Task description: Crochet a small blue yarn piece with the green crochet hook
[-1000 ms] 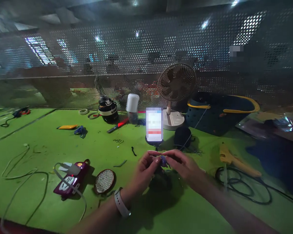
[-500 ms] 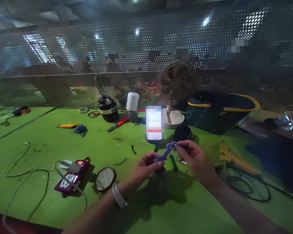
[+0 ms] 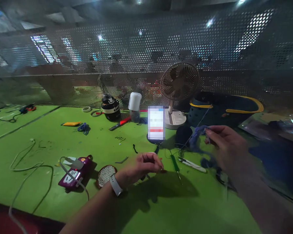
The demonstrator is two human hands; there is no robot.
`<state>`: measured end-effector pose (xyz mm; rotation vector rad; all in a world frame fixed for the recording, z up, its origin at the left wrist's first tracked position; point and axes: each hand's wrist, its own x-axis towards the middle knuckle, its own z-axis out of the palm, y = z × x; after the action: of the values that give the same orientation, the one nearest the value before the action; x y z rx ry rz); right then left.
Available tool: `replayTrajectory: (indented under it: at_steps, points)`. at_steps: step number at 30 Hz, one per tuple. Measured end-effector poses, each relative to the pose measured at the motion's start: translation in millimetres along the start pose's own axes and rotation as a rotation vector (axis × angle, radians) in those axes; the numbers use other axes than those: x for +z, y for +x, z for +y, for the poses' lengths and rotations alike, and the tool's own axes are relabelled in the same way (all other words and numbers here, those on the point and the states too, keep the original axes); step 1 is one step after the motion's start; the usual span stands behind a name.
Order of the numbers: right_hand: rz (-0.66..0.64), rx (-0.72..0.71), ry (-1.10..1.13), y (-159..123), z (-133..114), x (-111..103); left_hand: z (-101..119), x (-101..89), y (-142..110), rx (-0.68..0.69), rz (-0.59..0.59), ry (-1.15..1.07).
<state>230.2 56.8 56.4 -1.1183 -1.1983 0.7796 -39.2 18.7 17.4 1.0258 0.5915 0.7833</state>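
A strip of purple crocheted yarn (image 3: 197,134) dangles, blurred, from the pinched fingers of my right hand (image 3: 228,146), which is above the right side of the green table. Near the middle, my left hand (image 3: 146,164) is curled, thumb against fingers; whether anything small sits between them I cannot tell. Between the hands lie a green-handled crochet hook (image 3: 175,163) and white thread snips (image 3: 192,164). A dark ball of yarn (image 3: 183,136) rests behind them, left of the crocheted strip.
A lit phone (image 3: 156,123) stands upright in front of a fan (image 3: 179,83). Further right is a dark basket (image 3: 212,118) with yellow handles. A purple power bank (image 3: 75,174) with a cable and a round studded disc (image 3: 106,175) lie at left. A red cutter (image 3: 120,123) lies behind.
The purple crocheted strip, first bunched between both hands, was stretched out between them. My left hand has let go of it, and my right hand has carried it to the right.
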Motion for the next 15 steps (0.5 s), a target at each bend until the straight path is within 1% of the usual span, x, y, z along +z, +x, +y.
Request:
replayTrajectory:
  at_steps: [1, 2, 4, 5, 8, 10, 11, 13, 15]
  points:
    - [-0.003, 0.057, 0.036, 1, 2, -1, 0, 2.7, 1, 0.030, 0.046, 0.001]
    - [-0.042, 0.129, 0.073, -1, 3, 0, -1, 5.2, 2, 0.065, 0.097, 0.017]
    - [-0.201, 0.259, 0.158, -9, 2, 7, -5, 8.8, 4, 0.146, 0.179, 0.077]
    - [-0.271, 0.308, 0.200, -14, 0, 13, -8, 9.9, 5, 0.193, 0.194, 0.115]
    - [-0.363, 0.407, 0.327, -33, -11, 30, -21, 10.8, 6, 0.314, 0.137, 0.236]
    - [-0.386, 0.459, 0.351, -41, -17, 38, -30, 11.0, 7, 0.329, 0.117, 0.328]
    - [-0.397, 0.475, 0.353, -44, -19, 40, -34, 11.3, 7, 0.323, 0.143, 0.363]
    - [-0.424, 0.490, 0.352, -48, -21, 42, -38, 12.5, 7, 0.336, 0.260, 0.423]
    - [-0.486, 0.511, 0.357, -51, -21, 44, -38, 14.6, 8, 0.406, 0.369, 0.503]
